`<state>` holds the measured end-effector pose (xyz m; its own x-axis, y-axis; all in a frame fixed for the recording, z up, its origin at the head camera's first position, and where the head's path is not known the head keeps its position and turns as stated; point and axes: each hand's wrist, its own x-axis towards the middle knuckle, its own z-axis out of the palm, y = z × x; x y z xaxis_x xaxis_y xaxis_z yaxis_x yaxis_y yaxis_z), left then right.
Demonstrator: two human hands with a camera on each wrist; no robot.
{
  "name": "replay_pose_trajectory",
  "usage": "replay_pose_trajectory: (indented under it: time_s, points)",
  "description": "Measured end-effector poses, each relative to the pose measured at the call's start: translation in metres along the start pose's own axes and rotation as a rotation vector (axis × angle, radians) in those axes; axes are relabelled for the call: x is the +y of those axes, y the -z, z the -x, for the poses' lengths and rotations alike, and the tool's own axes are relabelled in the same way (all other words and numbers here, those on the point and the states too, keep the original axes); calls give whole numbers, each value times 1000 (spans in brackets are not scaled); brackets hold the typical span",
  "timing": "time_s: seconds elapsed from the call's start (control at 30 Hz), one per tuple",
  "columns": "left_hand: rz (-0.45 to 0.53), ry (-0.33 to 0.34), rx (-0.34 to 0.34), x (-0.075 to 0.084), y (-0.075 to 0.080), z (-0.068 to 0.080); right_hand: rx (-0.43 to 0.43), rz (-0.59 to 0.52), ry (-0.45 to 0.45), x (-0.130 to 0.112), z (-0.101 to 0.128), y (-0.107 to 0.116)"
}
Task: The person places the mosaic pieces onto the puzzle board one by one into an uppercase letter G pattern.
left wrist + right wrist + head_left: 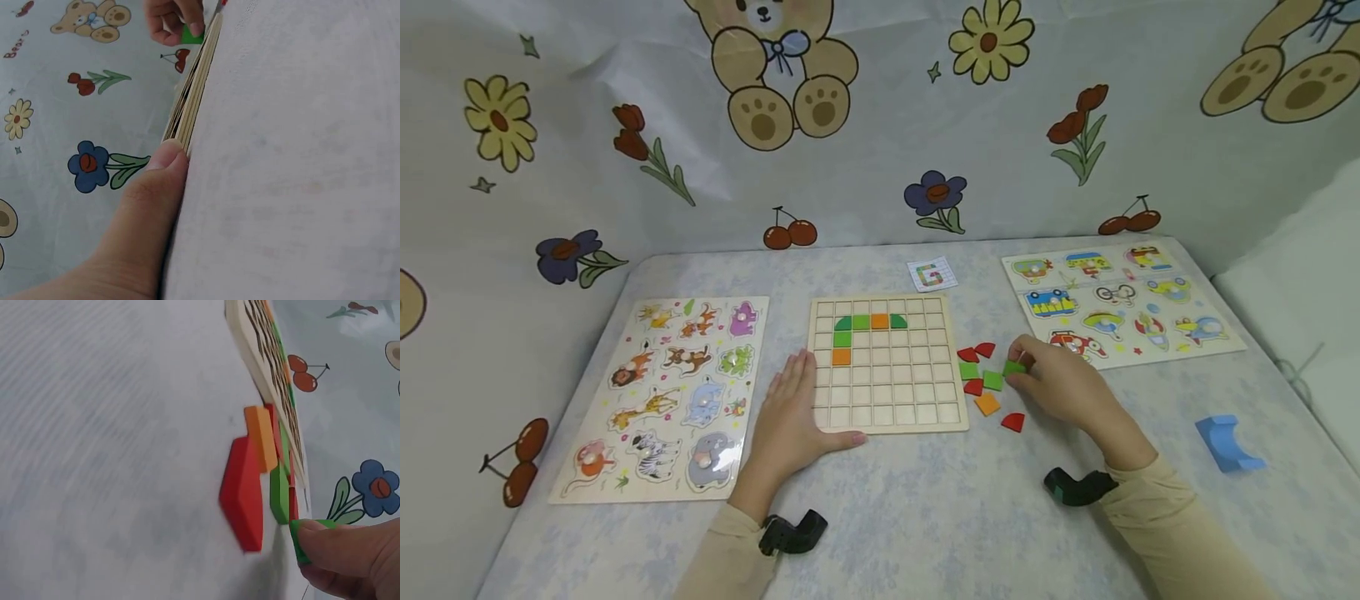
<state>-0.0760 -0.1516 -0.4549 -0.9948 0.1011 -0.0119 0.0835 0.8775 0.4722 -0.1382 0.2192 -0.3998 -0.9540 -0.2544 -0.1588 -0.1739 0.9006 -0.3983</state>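
Backdrop: a pale draped cloth (880, 150) hangs behind and to both sides, creased in places, printed with teddy bears (778, 67), yellow daisies, red tulips, blue flowers and cherries. Surface (925, 517): a flat top under a whitish cover with a faint blue-grey mottled pattern, its far edge meeting the cloth. Light: soft, even and diffuse, with only faint shadows; a plain white fabric mass (1300, 275) sits at far right.
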Motion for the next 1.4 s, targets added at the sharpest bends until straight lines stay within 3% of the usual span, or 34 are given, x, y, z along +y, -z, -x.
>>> replay_pose_trajectory:
  time_s: [0.27,0.67,1.03,1.4]
  points:
    - [-9,-8,7,0,-1,-1,36,-128,29,-24,-16,-3]
    - [-31,8,-22,-2,-3,-2,-15,-342,198,-86,-44,-37]
    - [-35,-5,-27,0,1,-3,-69,-323,301,-153,-63,-69]
    - [-41,-12,-21,-2,0,-2,-28,-251,332,-174,-69,-82]
